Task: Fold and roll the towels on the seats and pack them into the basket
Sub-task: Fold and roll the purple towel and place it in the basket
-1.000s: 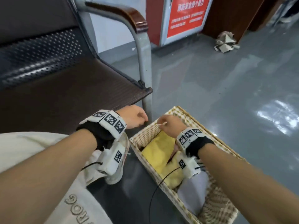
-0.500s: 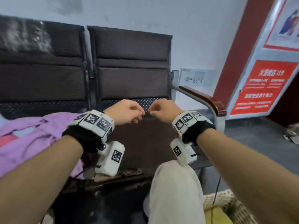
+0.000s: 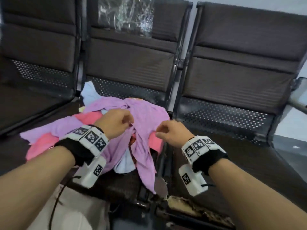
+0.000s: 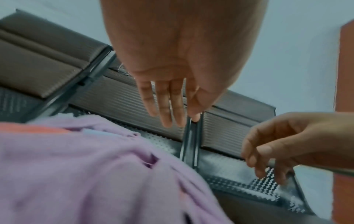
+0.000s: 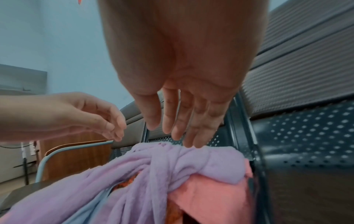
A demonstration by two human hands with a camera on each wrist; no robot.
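A crumpled purple towel (image 3: 146, 117) lies on top of a pile on the middle seat, with pink towels (image 3: 43, 146) and a light blue towel (image 3: 89, 93) under it. My left hand (image 3: 127, 124) hovers over the purple towel's bunched middle with fingers loosely bent and holds nothing. My right hand (image 3: 159, 131) is just to its right at the towel's edge, also holding nothing. In the left wrist view the left fingers (image 4: 168, 109) hang straight above the purple towel (image 4: 76, 166). In the right wrist view the right fingertips (image 5: 189, 141) are at the purple towel (image 5: 134, 174), beside a pink one (image 5: 210, 197). The basket is out of view.
A row of dark seats with perforated metal backs. The right seat (image 3: 224, 130) and left seat (image 3: 33, 105) hold no towels. Clear plastic (image 3: 126, 15) hangs on the middle backrest. An armrest (image 3: 299, 103) stands far right. My light trouser leg (image 3: 74, 209) is at the bottom.
The view has swung up from the basket on the floor to the seats. Both hands moved left, from over the bare right seat to over the towel pile.
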